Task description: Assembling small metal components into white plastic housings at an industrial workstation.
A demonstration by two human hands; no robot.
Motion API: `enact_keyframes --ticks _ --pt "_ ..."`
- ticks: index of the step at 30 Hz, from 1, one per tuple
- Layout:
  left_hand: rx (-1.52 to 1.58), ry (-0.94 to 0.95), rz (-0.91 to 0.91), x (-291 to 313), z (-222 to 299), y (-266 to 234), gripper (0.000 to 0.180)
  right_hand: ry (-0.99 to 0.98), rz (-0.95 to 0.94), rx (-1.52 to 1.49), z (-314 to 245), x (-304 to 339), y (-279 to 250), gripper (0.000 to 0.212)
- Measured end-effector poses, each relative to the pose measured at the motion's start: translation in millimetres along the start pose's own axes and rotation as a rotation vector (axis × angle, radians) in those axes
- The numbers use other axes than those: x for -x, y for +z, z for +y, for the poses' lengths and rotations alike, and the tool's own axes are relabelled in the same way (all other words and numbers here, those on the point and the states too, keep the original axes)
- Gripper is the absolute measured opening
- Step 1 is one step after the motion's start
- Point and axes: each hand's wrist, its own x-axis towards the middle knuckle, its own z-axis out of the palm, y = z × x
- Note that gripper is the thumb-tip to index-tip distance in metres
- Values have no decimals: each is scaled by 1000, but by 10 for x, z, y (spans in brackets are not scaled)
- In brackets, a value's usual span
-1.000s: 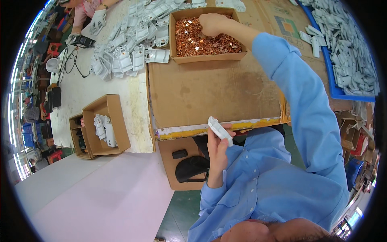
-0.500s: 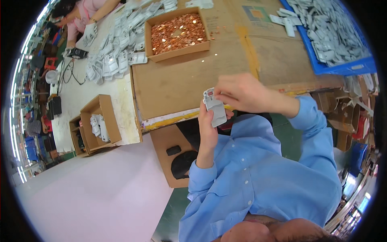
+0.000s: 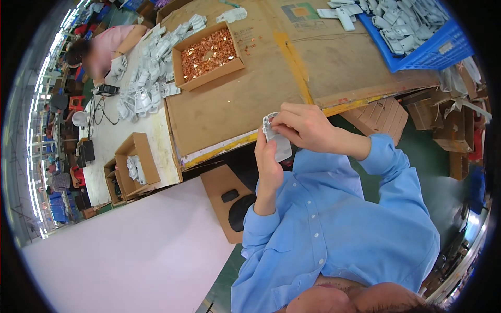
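White casing (image 3: 282,148): left hand (image 3: 269,168) grasps; right hand (image 3: 309,127), grip unclear; square print (image 3: 304,13) on cardboard (image 3: 347,60).

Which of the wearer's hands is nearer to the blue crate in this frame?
Right. The right hand is down and left of the blue crate in the picture; the left hand, holding the white piece, is lower and farther left.

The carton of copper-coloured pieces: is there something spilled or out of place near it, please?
Yes: several small copper-coloured pieces lie loose on the brown cardboard, just right of the carton. They look spilled, because most others are inside it.
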Motion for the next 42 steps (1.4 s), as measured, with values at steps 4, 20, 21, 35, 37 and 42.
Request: enact_keyframes --ticks 4,20,21,35,37,42 --pt "-64 32 -35 51 39 32 47 52 71 -67 -40 52 1 12" --pt "-354 108 -44 103 -64 9 37 392 42 -427 -62 177 5 24" --pt "-366 133 -37 102 -80 4 36 417 9 -449 -67 170 -20 24" --pt "-164 -62 -10 43 2 22 28 484 -26 -451 -15 157 -48 20" --pt "-169 -64 6 31 -23 11 26 515 -34 -455 -25 149 -51 20" --pt "-391 -54 36 26 -99 -1 23 536 -60 -491 15 166 -11 20"
